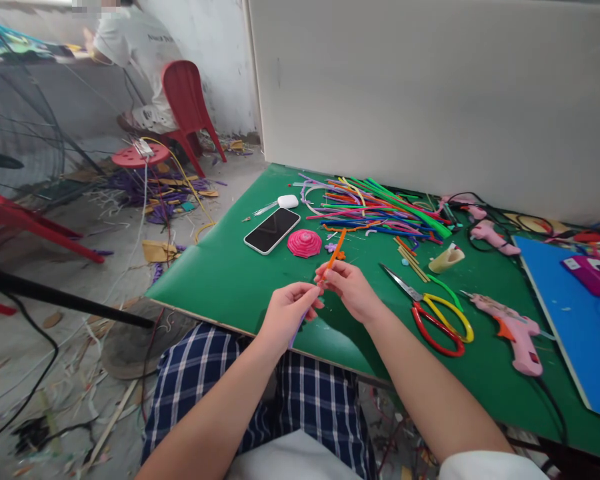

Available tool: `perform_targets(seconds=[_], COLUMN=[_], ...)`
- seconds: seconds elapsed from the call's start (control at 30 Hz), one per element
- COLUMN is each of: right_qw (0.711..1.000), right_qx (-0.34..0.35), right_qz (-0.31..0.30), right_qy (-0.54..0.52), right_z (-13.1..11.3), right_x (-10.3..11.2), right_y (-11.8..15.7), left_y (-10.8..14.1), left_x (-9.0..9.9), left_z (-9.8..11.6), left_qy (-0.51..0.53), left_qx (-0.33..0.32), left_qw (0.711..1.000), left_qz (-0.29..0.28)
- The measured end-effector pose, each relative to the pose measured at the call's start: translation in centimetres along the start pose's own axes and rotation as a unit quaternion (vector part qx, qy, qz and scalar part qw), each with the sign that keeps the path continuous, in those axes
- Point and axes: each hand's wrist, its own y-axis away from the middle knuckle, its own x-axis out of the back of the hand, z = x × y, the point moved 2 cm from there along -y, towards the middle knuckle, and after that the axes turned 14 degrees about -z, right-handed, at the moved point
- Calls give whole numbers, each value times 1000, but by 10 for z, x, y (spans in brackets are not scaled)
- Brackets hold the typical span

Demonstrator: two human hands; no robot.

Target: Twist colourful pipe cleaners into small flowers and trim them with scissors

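Over the front of the green table, my two hands meet at the fingertips. My right hand [351,287] pinches an orange pipe cleaner [337,247] that slants up from the fingers. My left hand [289,308] is closed at the lower end of it, and a purple pipe cleaner [296,332] hangs below that palm. Where the two strips meet is hidden by fingers. Just beyond lie a pink spiral dome [305,243], a small purple flower [331,247] and a smartphone [273,230]. Scissors [420,298] with red and yellow handles rest right of my right hand.
A heap of coloured pipe cleaners [375,207] lies at the back. Pink glue guns, one near [515,327] and one farther [493,237], are on the right beside a blue board [560,320]. A person [145,60] sits at the far left by a red chair [183,97].
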Motion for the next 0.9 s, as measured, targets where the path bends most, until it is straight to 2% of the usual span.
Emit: perform_targets(seconds=[0.1,0.27,0.33,0.6,0.7,0.83,0.9], right_qw=[999,997,996,990,982,972,971], right_qx=[-12,-5,-1,59,84,106,107], right_qz=[-23,14,24,131,168,207,214], right_qy=[34,80,86,11,-1,-24,-26], right_z=[-1,1,2,-3,-8,-12,-14], right_x=[-1,-1,0,17,27,38,40], right_y=[2,1,0,-4,-4,-3,-2], left_y=[1,3,3,11,17,21,22], left_x=[2,4,3,4,7,12,16], left_z=[1,1,0,-14,-21,-23,-18], left_qy=[-17,-160,-186,-203,-261,-319,-353], left_qx=[-8,-44,-58,-58,-58,-58,-64], left_qw=[1000,985,979,976,961,946,932], left_qz=[4,46,54,60,69,27,57])
